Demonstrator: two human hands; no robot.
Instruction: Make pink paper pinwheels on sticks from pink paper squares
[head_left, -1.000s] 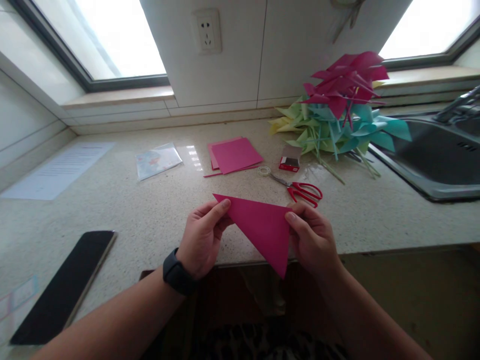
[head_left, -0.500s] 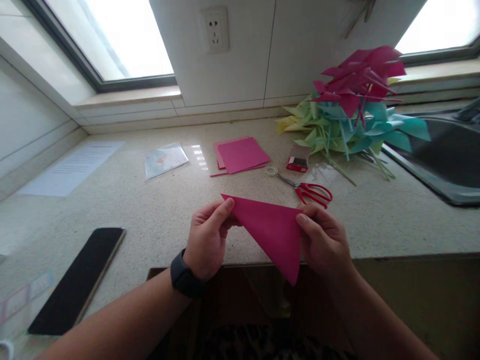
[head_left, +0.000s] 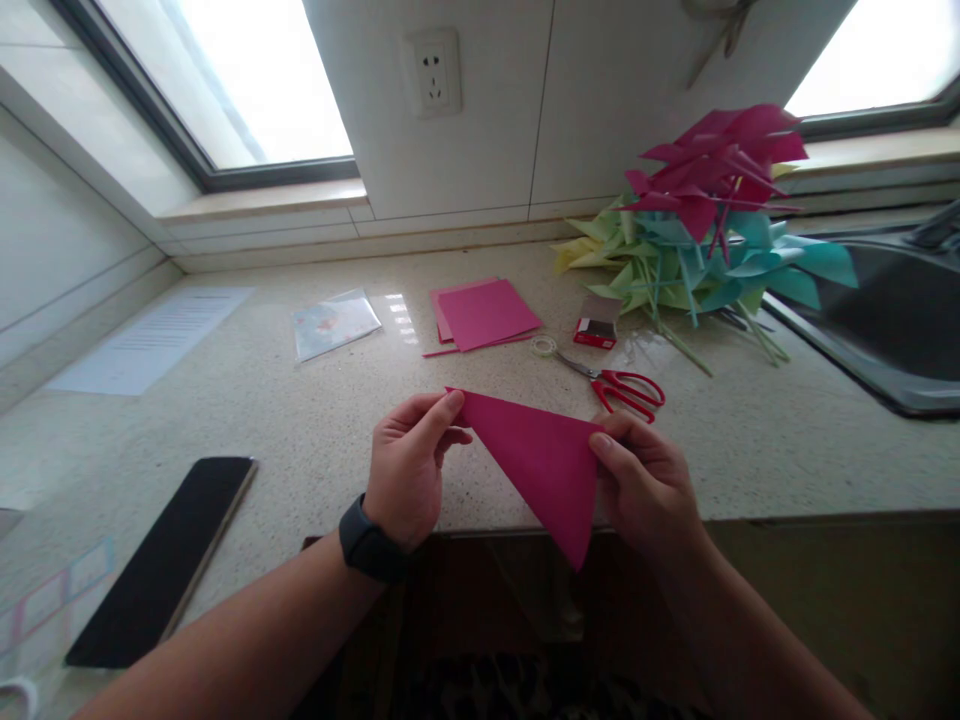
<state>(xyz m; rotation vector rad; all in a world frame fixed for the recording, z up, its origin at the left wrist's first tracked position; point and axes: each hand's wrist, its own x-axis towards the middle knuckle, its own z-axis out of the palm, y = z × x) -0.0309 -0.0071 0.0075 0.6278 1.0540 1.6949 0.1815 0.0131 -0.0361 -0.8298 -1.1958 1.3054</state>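
Note:
A magenta sheet of paper (head_left: 536, 445), folded to a triangle, is stretched between my hands above the counter's front edge. My left hand (head_left: 409, 470), with a dark watch on its wrist, pinches the left tip between thumb and fingers. At the upper right corner my right hand (head_left: 652, 480) grips the paper, thumb on top. The third corner hangs down past the counter edge. Just beyond my right hand lie red-handled scissors (head_left: 626, 390), their blades by a small roll of tape (head_left: 543, 346). More magenta paper squares (head_left: 491, 315) are stacked farther back.
Paper pinwheels (head_left: 712, 220) in magenta, blue, green and yellow are heaped at the back right, beside the sink (head_left: 885, 320). A small red box (head_left: 596, 333) lies before them. To the left are a black phone (head_left: 161, 560), a printed sheet (head_left: 154, 340) and a clear packet (head_left: 336, 324).
Both hands keep their hold on the folded paper. My left hand has shifted slightly left, and the paper's hanging corner has swung a little left. The view has tilted slightly.

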